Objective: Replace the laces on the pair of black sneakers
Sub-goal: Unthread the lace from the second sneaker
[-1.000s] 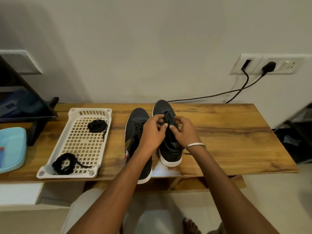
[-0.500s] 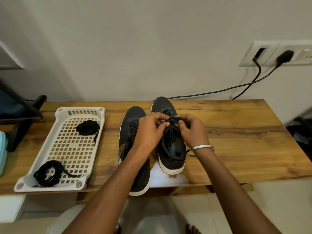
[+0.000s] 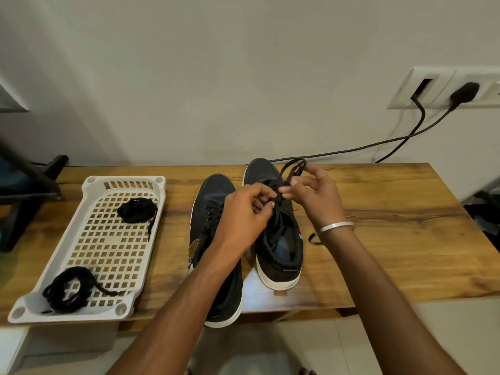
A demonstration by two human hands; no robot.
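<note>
Pinching the lace [image 3: 290, 173] of the right sneaker [image 3: 276, 234], both hands meet above its eyelets in the head view. The left hand [image 3: 244, 212] has its grip narrowed on the strands at the knot, fingers curled in. The right hand [image 3: 315, 198] holds a loop of the same lace between thumb and forefinger, the loop standing up over the toe; its other fingers are spread loose. A bangle [image 3: 335, 227] circles the right wrist, and a loose end of lace lies on the surface [image 3: 392, 239] just beside that wrist.

2 sneakers stand side by side near the middle of the surface, toes toward the back edge. The left sneaker [image 3: 213, 201] overhangs the front edge with its heel and is partly covered by the left forearm.

A white tray [image 3: 89, 242] lies toward the left end, its near corner at the front edge. Inside it are 2 bundles of black lace: one [image 3: 136, 209] near the far right corner, one [image 3: 67, 289] near the front left corner.
</note>
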